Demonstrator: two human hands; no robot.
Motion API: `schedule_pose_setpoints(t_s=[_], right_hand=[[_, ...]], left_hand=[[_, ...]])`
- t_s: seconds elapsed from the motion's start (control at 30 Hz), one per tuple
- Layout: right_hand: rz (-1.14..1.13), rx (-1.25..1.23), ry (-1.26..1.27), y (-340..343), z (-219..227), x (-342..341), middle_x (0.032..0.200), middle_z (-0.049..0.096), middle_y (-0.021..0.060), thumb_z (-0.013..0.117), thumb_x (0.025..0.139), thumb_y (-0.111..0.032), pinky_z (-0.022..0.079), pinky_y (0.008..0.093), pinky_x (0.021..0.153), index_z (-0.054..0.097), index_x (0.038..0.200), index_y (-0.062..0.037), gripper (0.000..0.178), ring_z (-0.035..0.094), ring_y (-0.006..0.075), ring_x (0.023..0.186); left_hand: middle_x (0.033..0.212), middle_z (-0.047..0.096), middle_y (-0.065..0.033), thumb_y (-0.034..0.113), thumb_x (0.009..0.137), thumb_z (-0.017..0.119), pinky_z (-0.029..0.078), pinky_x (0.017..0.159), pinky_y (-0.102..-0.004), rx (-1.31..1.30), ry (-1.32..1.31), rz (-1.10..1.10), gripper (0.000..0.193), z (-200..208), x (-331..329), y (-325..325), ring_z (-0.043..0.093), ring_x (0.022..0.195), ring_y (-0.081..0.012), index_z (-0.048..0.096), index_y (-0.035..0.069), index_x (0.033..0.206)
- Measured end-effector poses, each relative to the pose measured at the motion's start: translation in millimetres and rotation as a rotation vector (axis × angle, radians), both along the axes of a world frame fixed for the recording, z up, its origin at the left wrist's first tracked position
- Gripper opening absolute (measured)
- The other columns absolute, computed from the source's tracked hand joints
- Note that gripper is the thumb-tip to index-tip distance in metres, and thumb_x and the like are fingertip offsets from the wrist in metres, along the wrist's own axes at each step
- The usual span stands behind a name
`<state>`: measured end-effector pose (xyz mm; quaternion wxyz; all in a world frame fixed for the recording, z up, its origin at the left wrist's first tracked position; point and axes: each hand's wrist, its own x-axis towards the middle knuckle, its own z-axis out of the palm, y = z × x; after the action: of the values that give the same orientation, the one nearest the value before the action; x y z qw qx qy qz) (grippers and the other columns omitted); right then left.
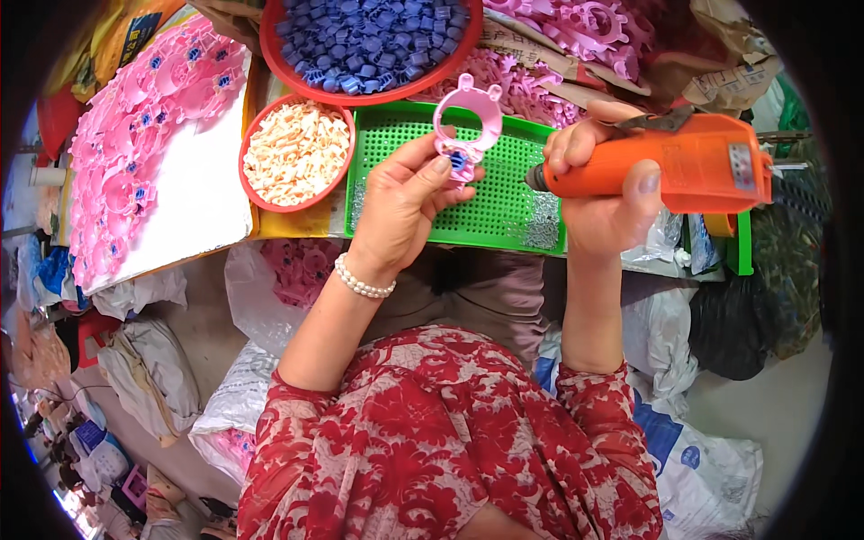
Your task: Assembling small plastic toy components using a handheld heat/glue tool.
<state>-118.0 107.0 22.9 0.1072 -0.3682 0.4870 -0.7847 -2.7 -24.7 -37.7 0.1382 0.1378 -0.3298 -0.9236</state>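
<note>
Cluttered surface (315, 222) carries many blue-fitted pink assemblies (135, 148), apparently done, plus unused blue pieces (369, 45); left-hand grip (400, 198) pinches a pink bear-eared frame (475, 144) over the green tray (504, 207), right-hand grip (601, 207) wraps an orange electric screwdriver (684, 162), tip apart.

- Ring-shaped part (470, 144): pink, with a deep blue insert (457, 161).
- Power screwdriver (697, 162): bright orange, dark at the tip.
- Tray (387, 144): vivid green, patterned with rows of holes; silvery screws (542, 225) by its near right corner.
- Large tub (272, 54): red; its small pieces (369, 40) violet-blue.
- Smaller bowl (292, 208): red; its pieces (297, 153) pale cream-orange.
- Board (202, 198): white; along its left edge, pink parts (135, 153) dotted blue.
- Bracelet (363, 281): pearly white.
- Top (432, 423): red and cream floral.
</note>
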Motion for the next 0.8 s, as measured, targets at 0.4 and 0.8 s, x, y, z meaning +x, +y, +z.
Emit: schedule_pose_setpoints(t_s=[0.4, 0.8], right_hand=[[-0.141, 0.101, 0.068, 14.6, 0.7, -4.1, 0.073, 0.051, 0.0074, 0.05, 0.086, -0.048, 0.041, 0.0317, 0.065, 0.048, 0.113, 0.0048, 0.059, 0.049, 0.0166, 0.063], [-0.185, 0.07, 0.087, 21.5, -1.0, -8.6, 0.071, 0.052, 0.0098, 0.052, 0.086, -0.043, 0.04, 0.03, 0.059, 0.047, 0.112, 0.0061, 0.056, 0.049, 0.0175, 0.06]], left_hand=[[0.101, 0.061, -0.0122, -0.002, 0.073, 0.065, 0.049, 0.07, -0.0304, -1.527, -0.089, 0.202, 0.042, 2.4, -4.4, 15.7, 0.061, 0.086, -0.0226, 0.06, 0.004, 0.114], [0.1, 0.059, -0.0131, -0.005, 0.067, 0.068, 0.049, 0.07, -0.0337, -1.779, -0.134, 0.203, 0.056, 1.0, -8.5, 21.5, 0.06, 0.084, -0.0274, 0.054, 0.006, 0.119]])
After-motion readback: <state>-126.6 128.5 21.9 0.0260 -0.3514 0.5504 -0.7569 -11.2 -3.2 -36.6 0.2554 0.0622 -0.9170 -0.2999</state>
